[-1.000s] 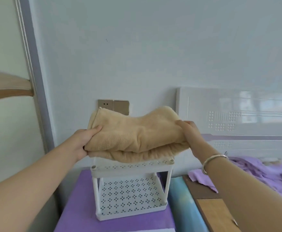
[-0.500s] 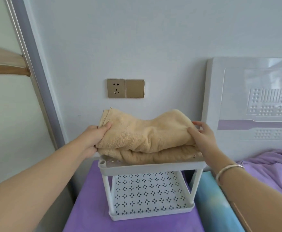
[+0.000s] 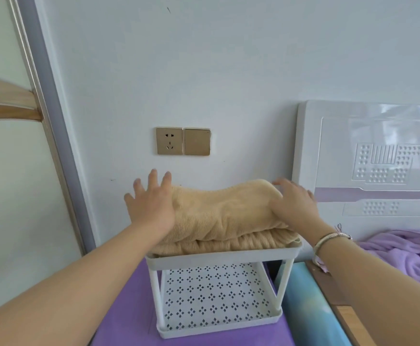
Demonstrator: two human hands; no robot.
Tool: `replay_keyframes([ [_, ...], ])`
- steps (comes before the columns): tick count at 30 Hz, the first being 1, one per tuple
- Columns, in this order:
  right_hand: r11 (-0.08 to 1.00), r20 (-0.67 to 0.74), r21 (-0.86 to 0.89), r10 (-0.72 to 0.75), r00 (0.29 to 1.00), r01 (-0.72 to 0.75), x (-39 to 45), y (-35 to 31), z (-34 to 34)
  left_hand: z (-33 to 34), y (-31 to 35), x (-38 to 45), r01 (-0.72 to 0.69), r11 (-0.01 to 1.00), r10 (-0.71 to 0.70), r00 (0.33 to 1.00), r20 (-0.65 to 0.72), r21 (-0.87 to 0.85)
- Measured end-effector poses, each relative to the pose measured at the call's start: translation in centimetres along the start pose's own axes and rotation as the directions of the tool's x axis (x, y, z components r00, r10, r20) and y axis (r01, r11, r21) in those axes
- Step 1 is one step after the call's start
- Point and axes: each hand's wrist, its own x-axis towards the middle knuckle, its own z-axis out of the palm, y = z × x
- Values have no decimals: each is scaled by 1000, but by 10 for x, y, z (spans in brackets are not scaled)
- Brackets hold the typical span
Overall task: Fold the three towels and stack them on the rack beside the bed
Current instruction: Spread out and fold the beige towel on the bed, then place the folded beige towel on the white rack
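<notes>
at the far left a wooden rail [image 3: 6,106] is meeting a grey door frame [image 3: 51,116], and your left forearm is reaching in from the lower left corner. your left hand [image 3: 151,206] is lying flat on the left end of the top towel [image 3: 224,211], fingers straight and spread, gripping nothing, with the fingertips sticking out past the cloth toward the wall. above it, a gold socket [image 3: 169,141] and a gold switch [image 3: 197,142] are sitting side by side on the wall. the top towel is resting folded on a lower towel [image 3: 241,243], both beige, and the pair is lying on the upper shelf of the white rack [image 3: 219,255]; whether a third towel is in the pile, i cannot tell. the rack is standing on a purple surface [image 3: 129,328], and its perforated lower shelf is showing beneath. your right hand [image 3: 296,208] is pressing on the right end of the top towel, fingers loosely bent over the edge and not pinching it. a silver bracelet [image 3: 328,239] is circling that wrist. further right, the white headboard [image 3: 368,161] is standing against the wall, with a purple blanket [image 3: 408,253] bunched below it.
</notes>
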Motion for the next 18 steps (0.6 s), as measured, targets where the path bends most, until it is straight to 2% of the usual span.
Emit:
replay_keyframes([
  [2,990,47,-58,-124,991,127,9,-11,2,-5,12,13,-122,991,123,992,5,-46],
  [5,941,317,-212,-189,930,263,12,-2,23,21,15,16,-174,982,189,943,275,-76],
  [7,928,386,-263,-149,910,263,6,9,36,42,4,7,-177,984,170,907,384,-18],
  [11,920,438,-283,-127,890,271,1,2,36,43,-8,7,-166,986,154,896,417,-7],
  [13,923,383,-243,-191,904,298,-4,5,30,35,-6,7,-157,987,150,894,423,-18],
  [15,940,295,-127,-270,917,317,-18,19,18,26,-2,0,-152,987,162,917,364,-57],
  [18,978,279,77,-208,937,194,-53,54,-8,11,15,-25,-178,973,213,940,265,-148],
])
